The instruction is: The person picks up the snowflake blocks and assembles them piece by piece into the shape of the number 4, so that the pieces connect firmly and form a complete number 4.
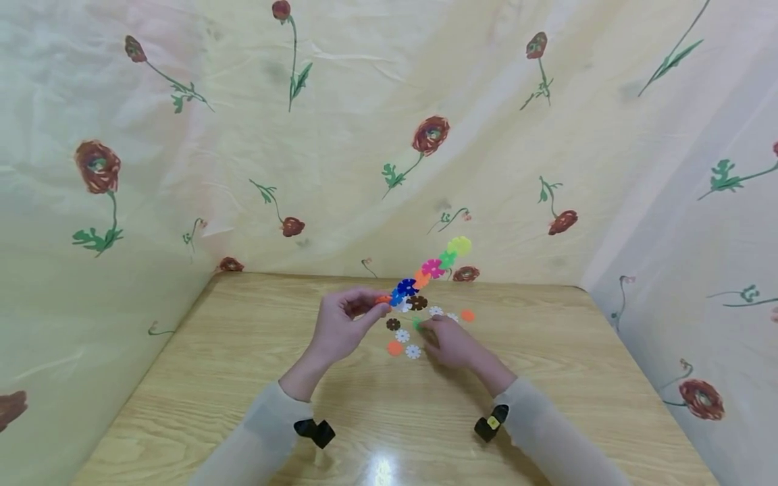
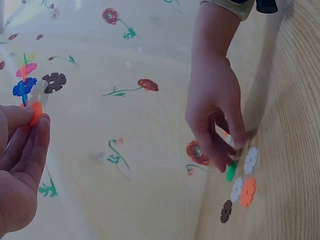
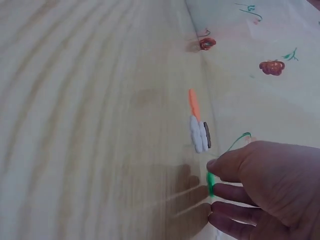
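My left hand (image 1: 343,324) pinches an orange snowflake disc (image 2: 36,113) at the near end of a chain of interlocked plastic discs. The chain slants up to the right, through a dark blue disc (image 1: 406,287) and a pink disc (image 1: 433,268) to a yellow-green disc (image 1: 460,246) at its far end. A white disc (image 2: 38,93) and a brown disc (image 2: 54,82) branch off its side. Low over the table, my right hand (image 1: 452,342) has a green disc (image 3: 210,184) between its thumb and fingertips.
Loose discs lie on the wooden table (image 1: 377,418) around the right hand: a brown disc (image 1: 393,325), an orange disc (image 1: 395,348), several white ones, and another orange disc (image 1: 467,315) beyond the hand. A flowered cloth (image 1: 352,135) hangs behind the table and at both sides.
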A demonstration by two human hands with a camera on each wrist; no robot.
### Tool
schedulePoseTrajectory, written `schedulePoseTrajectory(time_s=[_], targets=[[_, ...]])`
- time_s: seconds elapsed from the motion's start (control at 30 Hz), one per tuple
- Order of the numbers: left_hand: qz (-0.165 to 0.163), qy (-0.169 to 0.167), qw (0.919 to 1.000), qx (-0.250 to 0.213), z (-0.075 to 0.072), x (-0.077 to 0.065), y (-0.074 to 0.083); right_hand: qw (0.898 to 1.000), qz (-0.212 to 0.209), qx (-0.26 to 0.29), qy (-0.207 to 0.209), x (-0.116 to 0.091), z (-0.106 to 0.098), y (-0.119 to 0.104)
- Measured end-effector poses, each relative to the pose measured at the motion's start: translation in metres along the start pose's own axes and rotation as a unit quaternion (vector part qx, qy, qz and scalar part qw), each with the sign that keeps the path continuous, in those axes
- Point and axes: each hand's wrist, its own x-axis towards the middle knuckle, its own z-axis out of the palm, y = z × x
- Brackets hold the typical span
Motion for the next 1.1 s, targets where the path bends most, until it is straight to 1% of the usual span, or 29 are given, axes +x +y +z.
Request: schedulePoseTrajectory(time_s=[0.1,0.2,0.33,0.43,0.67,0.73,0.83,0.97,1.1], targets=[[-0.005,0.000,1.0000,-0.001,-0.001,0.000,-0.001,1.000,0.008,-0.021,0.008,-0.003,0.001,0.000],[-0.007,-0.001,1.0000,-0.004,0.000,0.000,-0.002,1.000,0.018,-0.022,0.014,-0.006,0.001,0.001],[-0.010,-0.002,0.9999,-0.005,0.001,0.000,-0.002,0.999,0.028,-0.007,0.035,-0.010,0.001,0.003],[-0.008,-0.001,0.9999,-0.007,0.002,0.001,-0.002,0.999,0.030,0.007,0.042,-0.013,-0.001,0.004],[-0.001,-0.001,1.0000,-0.009,0.003,0.001,-0.003,0.998,0.043,0.042,0.025,-0.017,-0.005,0.008],[-0.001,-0.001,1.0000,-0.007,0.003,0.000,-0.004,0.998,0.044,0.050,0.020,-0.018,-0.005,0.010],[-0.001,-0.001,1.0000,-0.006,0.003,0.000,-0.004,0.997,0.034,0.060,0.025,-0.020,-0.004,0.013],[0.000,-0.002,1.0000,-0.004,0.004,0.001,-0.005,0.995,0.024,0.077,0.057,-0.026,-0.007,0.014],[0.005,-0.002,1.0000,-0.006,0.004,0.002,-0.006,0.989,0.023,0.102,0.106,-0.029,-0.022,0.009]])
